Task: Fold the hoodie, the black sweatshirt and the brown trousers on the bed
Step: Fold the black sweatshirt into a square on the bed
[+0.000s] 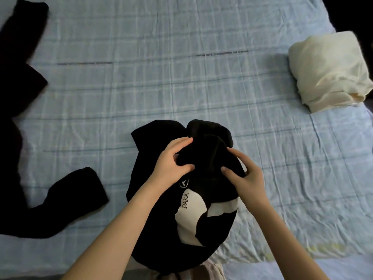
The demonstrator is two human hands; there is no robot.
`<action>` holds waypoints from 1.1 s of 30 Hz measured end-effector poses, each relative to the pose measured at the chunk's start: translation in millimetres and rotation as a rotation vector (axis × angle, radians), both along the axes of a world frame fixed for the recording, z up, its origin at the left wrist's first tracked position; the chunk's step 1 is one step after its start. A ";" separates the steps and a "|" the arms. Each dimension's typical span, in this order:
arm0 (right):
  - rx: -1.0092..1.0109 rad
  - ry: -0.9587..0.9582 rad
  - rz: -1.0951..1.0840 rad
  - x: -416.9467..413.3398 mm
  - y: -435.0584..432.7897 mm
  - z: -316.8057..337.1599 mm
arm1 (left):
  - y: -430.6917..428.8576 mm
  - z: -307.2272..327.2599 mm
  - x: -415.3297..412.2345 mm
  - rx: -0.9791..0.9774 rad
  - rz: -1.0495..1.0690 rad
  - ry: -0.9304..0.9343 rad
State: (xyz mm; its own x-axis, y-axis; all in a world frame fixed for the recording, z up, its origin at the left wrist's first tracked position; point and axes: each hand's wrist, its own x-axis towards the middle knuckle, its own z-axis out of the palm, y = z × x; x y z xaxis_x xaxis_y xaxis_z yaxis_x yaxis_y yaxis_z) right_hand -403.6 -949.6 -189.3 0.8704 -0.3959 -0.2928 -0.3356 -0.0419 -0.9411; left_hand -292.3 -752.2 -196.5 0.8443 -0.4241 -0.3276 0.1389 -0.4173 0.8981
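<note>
A black sweatshirt [203, 199] with white patches and small lettering lies bunched at the near middle of the bed. My left hand [171, 160] pinches a fold of its black cloth near the top. My right hand [245, 178] grips the same raised fold from the right, thumb pressed into the fabric. A cream hoodie [327, 71] sits folded in a bundle at the right edge of the bed. A dark garment [18, 122], too dark to identify, lies spread along the left side, one long part reaching toward the middle.
The bed [181, 73] is covered with a light blue checked sheet, wrinkled in places. Its near edge runs just below the sweatshirt. A strip of pale cloth [212, 271] shows at the bottom centre.
</note>
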 end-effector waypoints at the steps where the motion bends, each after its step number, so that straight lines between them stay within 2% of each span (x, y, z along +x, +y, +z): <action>1: 0.000 -0.024 0.016 7.7 -1.6 15.3 | 4.7 12.8 4.1 -0.030 0.017 -0.015; 7: -0.112 -0.224 0.096 110.2 -24.7 104.3 | 7.7 89.9 75.4 -0.183 0.044 -0.189; 11: -0.306 -0.373 0.105 213.9 -37.8 134.0 | -9.0 114.3 159.8 -0.230 0.111 -0.277; 13: -0.401 -0.364 0.119 255.8 -43.4 126.4 | -16.0 103.1 197.0 -0.174 0.158 -0.272; 15: -0.422 -0.240 0.201 277.7 -46.6 102.3 | -18.3 76.7 219.1 -0.030 0.179 -0.185; 18: -0.418 0.011 0.215 261.9 -42.3 41.9 | -11.2 23.5 207.1 0.140 0.146 0.003; 21: -0.422 0.169 0.117 194.8 -22.7 -22.7 | 4.2 -24.5 163.3 0.306 0.025 0.043; 23: -0.344 0.285 0.055 146.6 -3.3 -54.0 | 14.4 -46.7 147.8 0.517 -0.044 -0.113; 25: -0.230 0.359 0.010 111.0 15.9 -73.8 | 24.7 -62.7 143.8 0.734 -0.030 -0.341; 26: -0.168 0.364 -0.011 100.3 26.2 -78.1 | 29.3 -67.2 142.2 0.787 -0.005 -0.378; 27: -0.110 0.355 -0.027 94.4 36.5 -80.7 | 33.1 -69.8 140.1 0.783 0.002 -0.352; 30: -0.035 0.304 0.008 93.8 63.0 -81.7 | 35.4 -71.3 123.9 0.596 -0.032 -0.243; 33: -0.018 0.284 -0.051 99.5 56.4 -67.7 | 31.3 -46.2 111.8 0.697 -0.044 -0.408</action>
